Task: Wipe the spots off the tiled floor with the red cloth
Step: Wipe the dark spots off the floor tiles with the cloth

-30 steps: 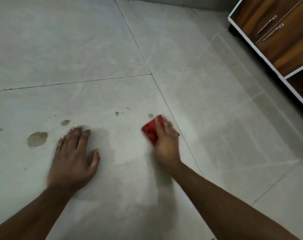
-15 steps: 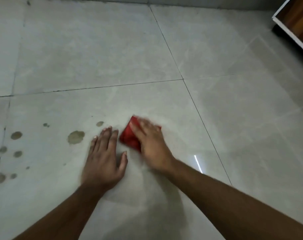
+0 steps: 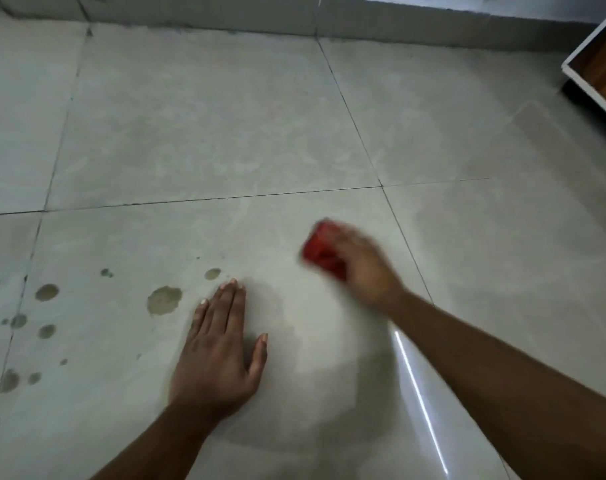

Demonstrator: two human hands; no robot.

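My right hand point(image 3: 363, 268) presses the red cloth point(image 3: 320, 251) onto the grey tiled floor point(image 3: 225, 133); both are motion-blurred, and the cloth pokes out from under the fingers at the upper left. Flat on the same tile, palm down with fingers spread, rests my left hand point(image 3: 218, 355), holding nothing. A large brownish spot point(image 3: 163, 300) lies just left of its fingertips, with a smaller spot point(image 3: 212, 273) above them. Several more spots point(image 3: 46, 292) are scattered toward the left edge.
A wooden cabinet with a white edge point(image 3: 599, 74) stands at the upper right. The wall's base point(image 3: 294, 15) runs along the top. A bright streak of reflected light point(image 3: 419, 400) lies on the tile by my right forearm.
My right hand has swept the red cloth to the right, away from my left hand. The view has shifted, so more spots show at the left. My left hand stays planted.
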